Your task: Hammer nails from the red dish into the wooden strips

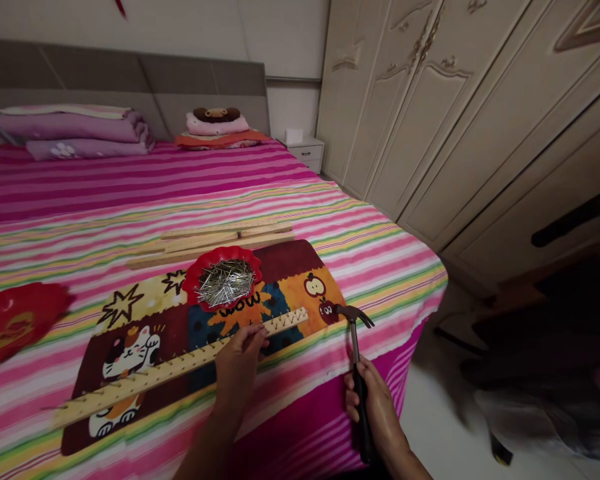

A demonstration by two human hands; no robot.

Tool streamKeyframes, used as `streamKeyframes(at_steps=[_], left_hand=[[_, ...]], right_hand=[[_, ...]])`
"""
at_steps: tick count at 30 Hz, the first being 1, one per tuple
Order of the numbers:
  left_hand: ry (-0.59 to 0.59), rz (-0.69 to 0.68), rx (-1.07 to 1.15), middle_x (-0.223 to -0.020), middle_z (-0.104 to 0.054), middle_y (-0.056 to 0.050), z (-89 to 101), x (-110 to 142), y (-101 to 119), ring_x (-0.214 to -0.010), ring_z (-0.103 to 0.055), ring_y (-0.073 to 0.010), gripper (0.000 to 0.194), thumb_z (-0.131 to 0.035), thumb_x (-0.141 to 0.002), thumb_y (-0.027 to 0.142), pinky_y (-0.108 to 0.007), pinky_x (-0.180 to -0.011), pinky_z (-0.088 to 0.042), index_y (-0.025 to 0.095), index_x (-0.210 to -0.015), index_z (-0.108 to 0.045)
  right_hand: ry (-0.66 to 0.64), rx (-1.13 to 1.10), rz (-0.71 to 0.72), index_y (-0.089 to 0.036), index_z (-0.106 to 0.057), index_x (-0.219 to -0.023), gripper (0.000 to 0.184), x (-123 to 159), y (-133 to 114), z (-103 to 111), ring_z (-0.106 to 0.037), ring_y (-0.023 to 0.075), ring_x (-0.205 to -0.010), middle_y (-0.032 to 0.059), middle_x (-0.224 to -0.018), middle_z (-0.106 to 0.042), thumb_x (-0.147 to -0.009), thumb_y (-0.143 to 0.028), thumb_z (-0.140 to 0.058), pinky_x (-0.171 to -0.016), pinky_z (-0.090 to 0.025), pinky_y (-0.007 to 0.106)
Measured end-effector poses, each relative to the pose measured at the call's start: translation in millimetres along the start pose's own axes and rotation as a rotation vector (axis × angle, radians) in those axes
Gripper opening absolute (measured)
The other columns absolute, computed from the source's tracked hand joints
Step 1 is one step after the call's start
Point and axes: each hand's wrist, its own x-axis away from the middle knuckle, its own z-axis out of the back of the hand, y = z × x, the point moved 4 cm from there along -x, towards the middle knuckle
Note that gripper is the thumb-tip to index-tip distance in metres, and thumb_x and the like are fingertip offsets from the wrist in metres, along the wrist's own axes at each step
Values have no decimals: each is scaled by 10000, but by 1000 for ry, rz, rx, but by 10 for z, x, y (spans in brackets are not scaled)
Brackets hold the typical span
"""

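My right hand (375, 403) is wrapped round the black handle of a claw hammer (354, 333), whose head is raised at the right end of the mat. Over a narrow wooden strip (180, 363), my left hand (240, 357) has its fingertips pinched together; what they hold, if anything, is too small to make out. Several nails stand up along the strip on both sides of that hand. The strip lies slantwise across a patterned mat (173, 340) with a cat and apples on it. Behind the left hand, a red scalloped dish (193, 273) holds a heap of loose nails (227, 281).
More wooden strips (220, 241) lie behind the dish on the striped bedspread (380, 263). A red plate (25, 320) rests at the left. Folded bedding (80, 133) sits near the headboard. The bed's edge drops off on the right, facing a wardrobe (420, 113).
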Motion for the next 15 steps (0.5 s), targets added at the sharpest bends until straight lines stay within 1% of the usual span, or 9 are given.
streamKeyframes(at_steps=[2, 4, 9, 12, 15], left_hand=[[12, -35, -67, -829, -695, -18, -12, -3, -40, -713, -634, -168, 262, -607, -660, 412, -240, -543, -485, 210, -816, -664], [26, -62, -101, -825, -688, -16, -24, -4, -77, -693, -622, -159, 286, -595, -668, 439, -232, -527, -472, 214, -829, -668], [109, -68, -30, -628, -630, 11, -40, -18, -137, -537, -562, -136, 364, -611, -622, 497, -236, -467, -442, 197, -817, -678], [123, -87, -42, -675, -641, 2, -52, -27, -141, -558, -573, -140, 347, -605, -623, 492, -240, -474, -450, 199, -795, -676], [121, -134, -113, -744, -654, -6, -59, -38, -142, -596, -587, -144, 301, -585, -656, 471, -250, -508, -468, 210, -784, -668]], right_hand=[[-1, 3, -2, -222, -496, -959, 357, 5, -5, 2, -402, 74, -350, -78, -551, -531, -724, -448, -641, -262, -303, 156], [0, 7, -5, -222, -497, -989, 359, 10, -11, 1, -404, 75, -354, -76, -557, -533, -735, -438, -631, -266, -308, 158], [4, 5, -14, -224, -499, -1020, 372, 22, -21, -11, -400, 73, -360, -74, -563, -530, -741, -437, -622, -276, -308, 156], [5, -2, -17, -223, -500, -1016, 381, 27, -24, -17, -398, 73, -359, -74, -563, -526, -732, -441, -631, -278, -303, 155], [12, -5, -15, -225, -500, -1017, 396, 26, -25, -18, -399, 73, -357, -74, -565, -523, -722, -448, -643, -281, -304, 156]])
